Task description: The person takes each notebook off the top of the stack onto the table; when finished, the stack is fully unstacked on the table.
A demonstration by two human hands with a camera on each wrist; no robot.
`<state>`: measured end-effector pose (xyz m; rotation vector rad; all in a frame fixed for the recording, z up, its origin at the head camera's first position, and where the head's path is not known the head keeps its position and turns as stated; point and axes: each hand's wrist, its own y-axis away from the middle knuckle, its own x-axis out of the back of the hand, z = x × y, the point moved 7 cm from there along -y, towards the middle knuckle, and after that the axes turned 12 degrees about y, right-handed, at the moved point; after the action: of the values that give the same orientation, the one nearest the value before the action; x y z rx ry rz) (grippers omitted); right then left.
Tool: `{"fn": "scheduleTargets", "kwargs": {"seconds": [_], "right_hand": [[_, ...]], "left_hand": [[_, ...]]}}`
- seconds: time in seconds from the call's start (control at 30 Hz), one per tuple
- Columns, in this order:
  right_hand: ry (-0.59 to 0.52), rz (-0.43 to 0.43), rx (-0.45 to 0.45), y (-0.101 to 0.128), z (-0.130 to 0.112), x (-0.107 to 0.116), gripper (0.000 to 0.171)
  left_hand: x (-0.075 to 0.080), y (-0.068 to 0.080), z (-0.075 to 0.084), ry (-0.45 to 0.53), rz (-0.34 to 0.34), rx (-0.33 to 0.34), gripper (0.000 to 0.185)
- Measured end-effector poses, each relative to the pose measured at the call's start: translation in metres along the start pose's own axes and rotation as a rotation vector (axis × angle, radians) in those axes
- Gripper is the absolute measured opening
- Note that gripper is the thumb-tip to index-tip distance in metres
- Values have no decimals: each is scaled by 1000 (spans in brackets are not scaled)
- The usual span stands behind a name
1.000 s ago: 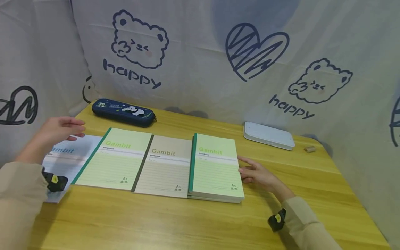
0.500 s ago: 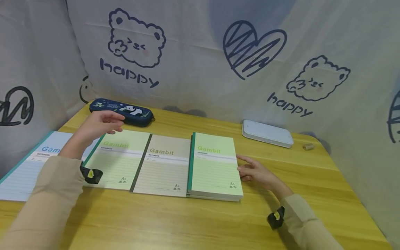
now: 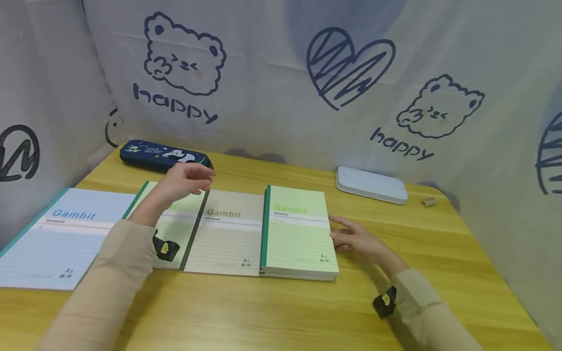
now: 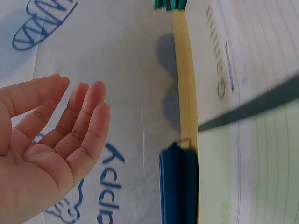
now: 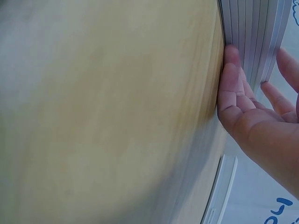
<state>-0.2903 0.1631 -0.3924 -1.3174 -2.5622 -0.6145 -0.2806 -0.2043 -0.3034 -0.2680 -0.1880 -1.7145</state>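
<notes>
In the head view my left hand (image 3: pixel 181 184) hovers over a green notebook (image 3: pixel 183 222), its fingers loosely bent and holding nothing. That notebook lies flat, partly hidden by my forearm, beside a grey-beige notebook (image 3: pixel 228 241). Further right is a stack of several notebooks (image 3: pixel 298 239) with a green one on top. My right hand (image 3: pixel 357 242) rests by the stack's right side, fingertips touching the page edges (image 5: pixel 252 37), as the right wrist view also shows. At the far left lies a light blue notebook (image 3: pixel 54 243). The left wrist view shows the left palm (image 4: pixel 46 163) with relaxed fingers.
A dark blue panda pencil case (image 3: pixel 147 155) lies at the back left of the wooden table (image 3: pixel 246 317). At the back right are a flat white case (image 3: pixel 372 185) and a small brown object (image 3: pixel 429 202). A printed white curtain (image 3: pixel 259 73) hangs behind.
My left hand has moved right, from above the blue notebook to above the green one, uncovering the blue notebook. My right hand stays at the stack. The head view has shifted slightly.
</notes>
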Motion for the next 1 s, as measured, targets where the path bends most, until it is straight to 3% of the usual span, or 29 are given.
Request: {"fn": "scheduleTargets", "kwargs": {"seconds": [0.23,0.5,0.87,1.0], "right_hand": [[7,0,4,0,-2,0,60],[10,6,-1,2,-2,0,60],[-6,5,-2,0,1,1,60],[-2,9,-8,0,2,1,60]], "left_hand": [[-43,-14,-2,31,-89,13,34],[-85,-25,-2,-24,-168,51,39],[-116,-27,-5,-81,-232,70,45],[-126,-27,-11,-170,-248,110,49]]}}
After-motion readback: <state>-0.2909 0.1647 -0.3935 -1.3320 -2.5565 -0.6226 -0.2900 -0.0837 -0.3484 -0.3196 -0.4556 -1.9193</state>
